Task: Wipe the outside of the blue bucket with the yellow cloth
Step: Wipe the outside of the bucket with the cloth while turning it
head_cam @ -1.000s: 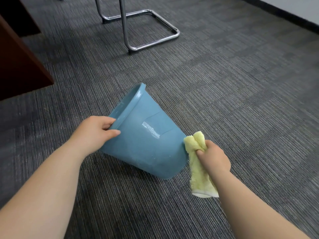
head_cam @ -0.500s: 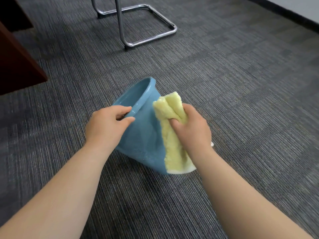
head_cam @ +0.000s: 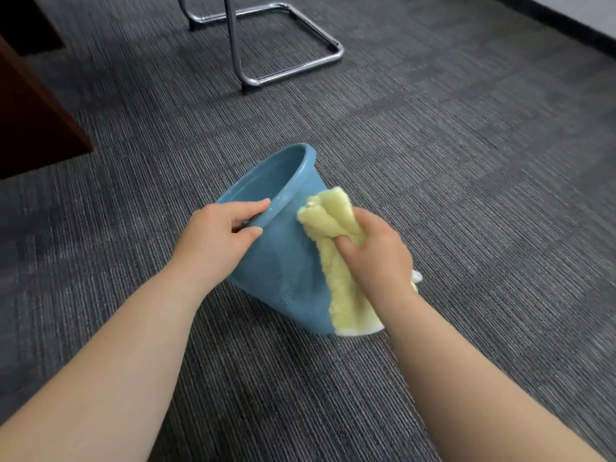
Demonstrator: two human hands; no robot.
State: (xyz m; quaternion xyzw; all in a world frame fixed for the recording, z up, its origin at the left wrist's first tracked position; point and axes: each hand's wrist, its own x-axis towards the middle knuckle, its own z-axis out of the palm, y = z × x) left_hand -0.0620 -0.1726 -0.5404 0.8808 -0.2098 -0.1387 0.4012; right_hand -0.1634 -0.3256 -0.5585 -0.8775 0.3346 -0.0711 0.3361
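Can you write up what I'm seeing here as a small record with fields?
Bucket: blue bucket, tilted on the grey carpet, mouth facing away
Left hand: grips the bucket's rim
Right hand: holds the yellow cloth against the bucket's outer wall
Nearby: chrome chair frame, dark wooden furniture

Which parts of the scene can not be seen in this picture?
Head view:
Blue bucket base and far wall: hidden by its own body and the yellow cloth.
Cloth's middle: covered by the right hand.
Chair frame above its legs: cut off by the top edge.
Brown furniture: cut off by the left edge.
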